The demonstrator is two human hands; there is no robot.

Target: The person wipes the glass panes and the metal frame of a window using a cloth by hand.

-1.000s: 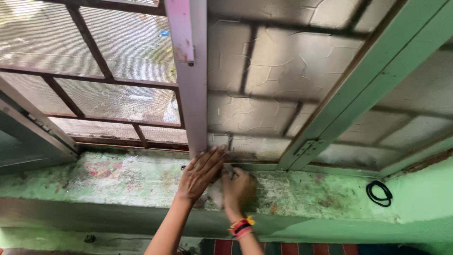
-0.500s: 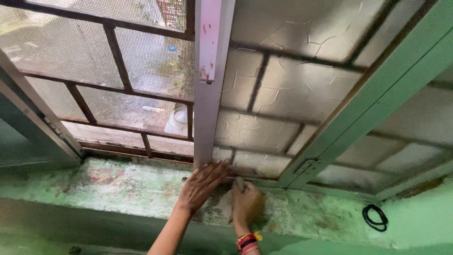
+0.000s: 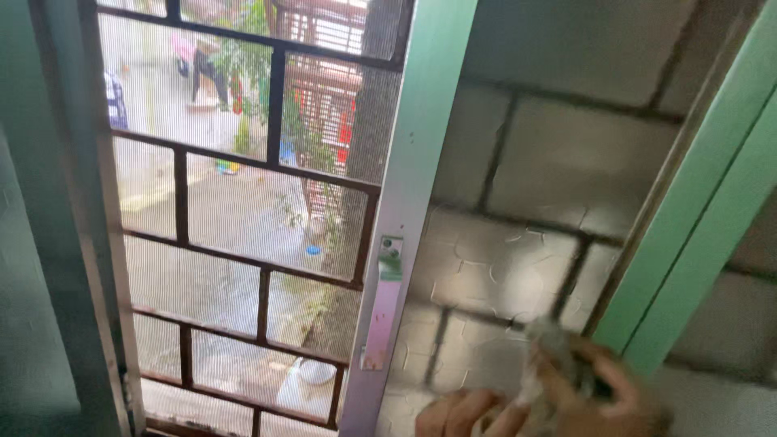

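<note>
Daylight enters through the mesh at upper left; motion blur smears the hands (image 3: 558, 396) at the bottom edge.

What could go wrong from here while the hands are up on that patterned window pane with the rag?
1. The right hand presses a grey rag on the patterned glass pane; hard pressure might crack it.
2. The picture is blurred with motion, so the left hand may slip against the pale frame post, whose metal plate looks rusty and chipped.
3. The mesh screen beside the post could tear if an elbow or the rag snags it.
</note>
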